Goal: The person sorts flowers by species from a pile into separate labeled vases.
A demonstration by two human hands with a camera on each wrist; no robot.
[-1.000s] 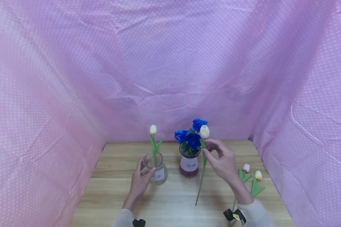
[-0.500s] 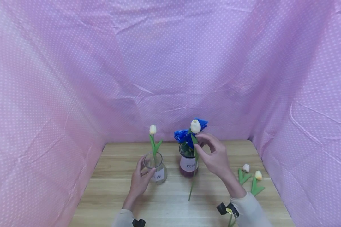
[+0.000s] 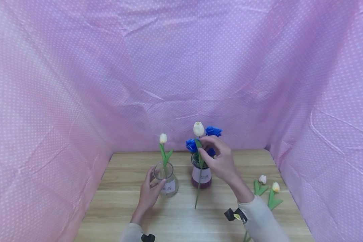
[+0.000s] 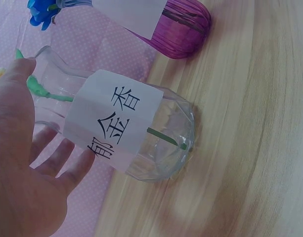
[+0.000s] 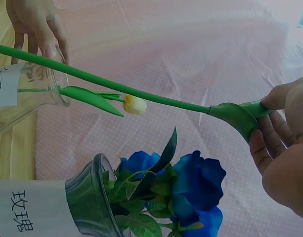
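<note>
Clear vase (image 3: 170,185) upright on the wood-grain counter (image 3: 124,174), white label with dark characters on its side; taken as the reference for all places. One white tulip (image 3: 164,156) stands in it, bloom and leaves above the rim, cut end of the stem seen near the base through the glass. Left hand (image 3: 149,193) at the vase's left side, thumb and fingers gripping it around the neck. Right hand (image 3: 219,159) to the right of the clear vase and raised, thumb and fingertips pinching the held tulip (image 3: 200,158) by its leaves; bloom up, stem slanting down, lower end outside both vases. Just right of the clear vase, apart from it: purple vase (image 3: 201,180), also labelled, with blue roses (image 3: 192,145), partly hidden by the right hand. Far right of the clear vase, two loose tulips (image 3: 276,187) lie near each other, stems partly covered by the right sleeve (image 3: 261,218). Behind the clear vase, pink dotted cloth (image 3: 181,67).
</note>
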